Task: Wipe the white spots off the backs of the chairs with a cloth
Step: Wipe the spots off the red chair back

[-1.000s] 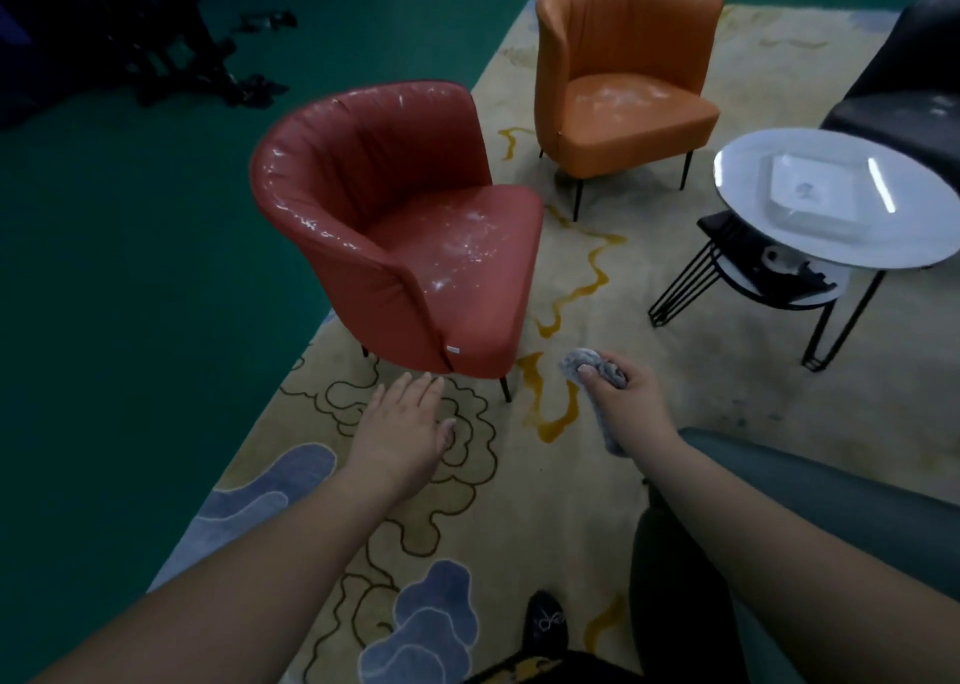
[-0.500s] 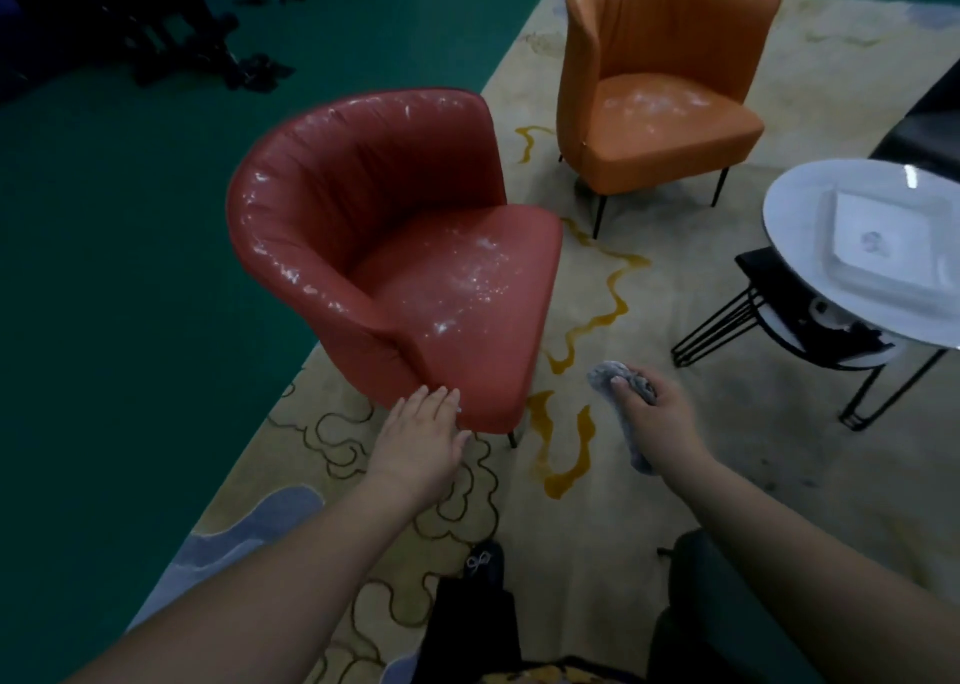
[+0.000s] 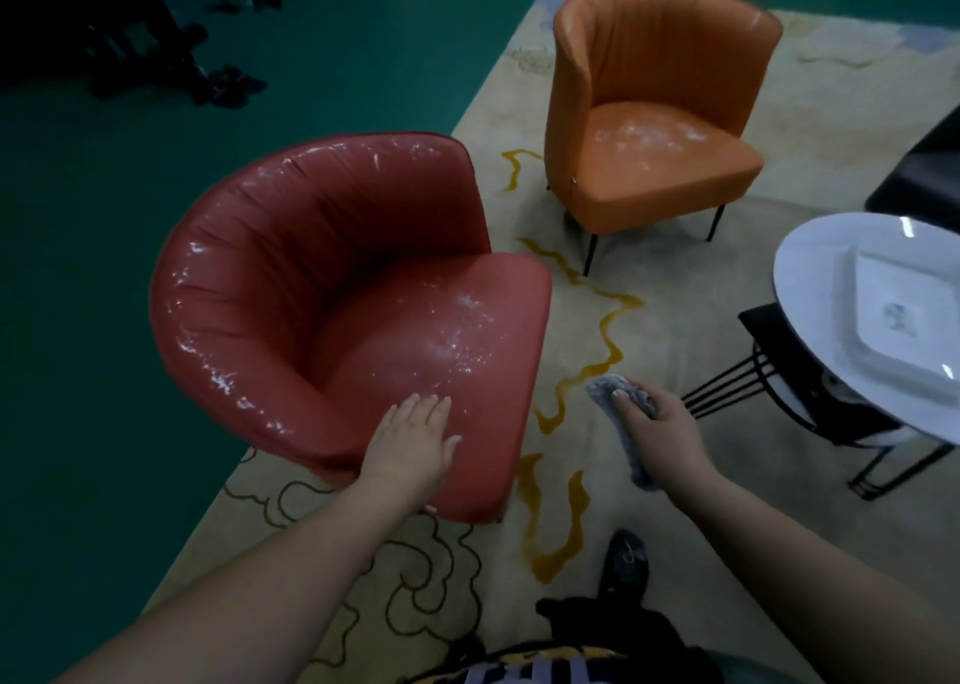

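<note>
Left hand (image 3: 413,444) flat on the front of the red chair's (image 3: 332,288) seat, fingers (image 3: 423,408) straight and close together, holding nothing. Right hand (image 3: 657,436) out over the rug (image 3: 675,288), just to the right of the seat's front corner, fingers (image 3: 626,408) curled round a bunched grey cloth (image 3: 618,397), one end poking out above the thumb, the other trailing below the palm. Cloth clear of both chairs, not touching any upholstery. White spots and streaks along the red chair's curved back rim and left arm, plus a scatter on the seat cushion. Orange chair (image 3: 660,127) farther back on the same rug, well apart from the red one, white smears on its seat and faint flecks on the top of its back. Round white worktop (image 3: 810,278) on black wire legs at the right edge, a square white dish (image 3: 904,314) on top. Green floor (image 3: 104,174) to the left of the rug, dark clutter at far upper left, too dim to identify. A dark shoe (image 3: 626,564) on the rug near the bottom.
</note>
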Demonstrator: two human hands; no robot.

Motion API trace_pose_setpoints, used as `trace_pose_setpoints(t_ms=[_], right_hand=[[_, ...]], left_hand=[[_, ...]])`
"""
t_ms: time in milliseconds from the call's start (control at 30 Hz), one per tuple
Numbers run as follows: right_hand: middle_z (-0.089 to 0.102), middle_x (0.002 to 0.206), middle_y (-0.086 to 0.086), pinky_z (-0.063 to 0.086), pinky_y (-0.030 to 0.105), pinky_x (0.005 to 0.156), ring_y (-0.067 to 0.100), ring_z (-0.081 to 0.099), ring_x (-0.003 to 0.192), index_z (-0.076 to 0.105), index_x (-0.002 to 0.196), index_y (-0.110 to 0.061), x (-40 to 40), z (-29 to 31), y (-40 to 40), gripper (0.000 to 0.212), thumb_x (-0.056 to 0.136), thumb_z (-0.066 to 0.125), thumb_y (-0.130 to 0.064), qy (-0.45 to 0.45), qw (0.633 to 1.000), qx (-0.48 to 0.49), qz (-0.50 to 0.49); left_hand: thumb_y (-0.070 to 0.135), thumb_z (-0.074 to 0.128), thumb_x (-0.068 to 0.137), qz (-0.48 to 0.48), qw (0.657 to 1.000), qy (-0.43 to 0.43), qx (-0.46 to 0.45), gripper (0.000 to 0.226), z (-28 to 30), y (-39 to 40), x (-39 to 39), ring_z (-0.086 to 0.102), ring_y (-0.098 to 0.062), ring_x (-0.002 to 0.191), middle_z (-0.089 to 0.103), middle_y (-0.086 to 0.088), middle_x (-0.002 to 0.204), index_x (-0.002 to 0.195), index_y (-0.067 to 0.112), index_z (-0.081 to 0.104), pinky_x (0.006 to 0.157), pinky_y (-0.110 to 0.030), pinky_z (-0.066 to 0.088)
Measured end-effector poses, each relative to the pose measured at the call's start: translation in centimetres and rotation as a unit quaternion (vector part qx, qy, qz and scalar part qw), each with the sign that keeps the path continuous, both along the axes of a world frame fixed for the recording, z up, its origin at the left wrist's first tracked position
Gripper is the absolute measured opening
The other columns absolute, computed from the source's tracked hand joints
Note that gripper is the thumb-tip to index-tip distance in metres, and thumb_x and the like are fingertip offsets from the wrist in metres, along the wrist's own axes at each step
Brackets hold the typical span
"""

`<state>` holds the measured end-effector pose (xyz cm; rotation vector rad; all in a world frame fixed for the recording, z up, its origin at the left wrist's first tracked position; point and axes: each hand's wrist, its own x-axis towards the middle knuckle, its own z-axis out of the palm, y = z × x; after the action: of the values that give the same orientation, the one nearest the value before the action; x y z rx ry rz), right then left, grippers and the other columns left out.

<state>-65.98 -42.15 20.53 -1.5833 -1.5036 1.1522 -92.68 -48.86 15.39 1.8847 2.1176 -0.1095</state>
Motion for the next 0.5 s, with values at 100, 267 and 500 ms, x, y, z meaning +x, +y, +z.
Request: trace_pose_setpoints(t_ms=[100,267,500], right_hand=[[0.058,0.088,-0.026,0.037,-0.005,0.061,-0.027,0.052,0.073,0.062,0.104,-0.028,0.0,-0.5,5.9,0.016,0.096,0.054,-0.017,0.010,0.999,-0.016,0.046],[0.063,0.078,-0.035,0.041,-0.001,0.063,-0.022,0.057,0.079,0.060,0.091,-0.047,-0.4,-0.2,16.8,0.030,0.095,0.055,-0.018,0.012,0.988,-0.024,0.151],[0.063,0.086,-0.040,0.042,0.000,0.062,-0.019,0.058,0.083,0.062,0.083,-0.063,-2.1,0.2,27.4,0.040,0.094,0.056,-0.025,0.004,0.968,-0.040,0.247]], left_hand=[[0.047,0.029,0.099,0.028,1.000,-0.006,0.013,0.059,-0.5,4.6,0.9,0.012,-0.018,0.146,0.022,0.003,0.157,0.152,0.021,0.019,0.119,-0.036,0.008],[0.046,0.031,0.099,0.115,0.993,-0.018,0.036,0.057,-0.7,12.2,3.1,0.015,-0.018,0.145,0.026,0.004,0.156,0.150,0.022,0.023,0.118,-0.035,0.011],[0.045,0.032,0.099,0.238,0.969,-0.050,0.033,0.057,-0.1,16.9,5.4,0.019,-0.020,0.145,0.028,0.001,0.155,0.150,0.021,0.024,0.119,-0.037,0.016]])
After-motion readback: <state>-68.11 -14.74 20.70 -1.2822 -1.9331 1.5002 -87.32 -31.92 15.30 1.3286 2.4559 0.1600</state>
